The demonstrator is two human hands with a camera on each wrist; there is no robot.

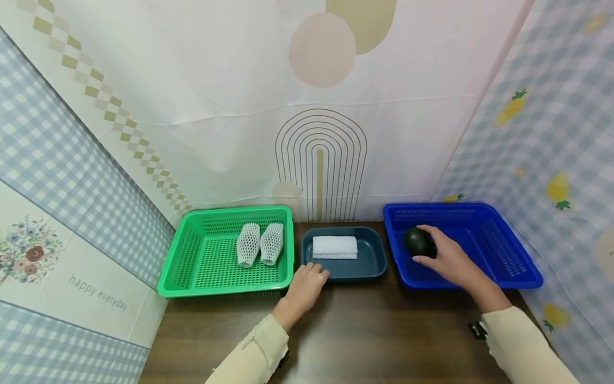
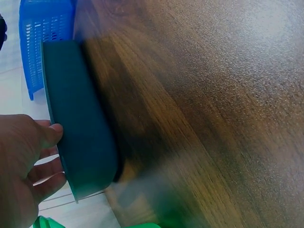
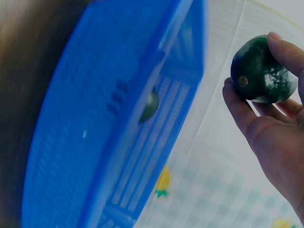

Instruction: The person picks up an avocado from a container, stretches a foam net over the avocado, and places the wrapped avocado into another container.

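Observation:
My right hand (image 1: 448,258) grips a dark green round fruit (image 1: 419,242) over the left part of the blue basket (image 1: 479,240). In the right wrist view the hand (image 3: 278,123) holds the fruit (image 3: 259,71) between thumb and fingers, and another green round thing (image 3: 150,106) lies inside the basket. My left hand (image 1: 306,285) holds the near left rim of the dark teal tray (image 1: 376,256); the left wrist view shows its thumb and fingers pinching the tray's edge (image 2: 80,123). A rolled white foam net (image 1: 334,247) lies in the tray.
To the left stands a green basket (image 1: 211,261) with two white net-wrapped items (image 1: 248,245) in its right part. All containers stand on a brown wooden table (image 1: 360,330). Patterned cloths (image 1: 216,106) hang behind and at both sides.

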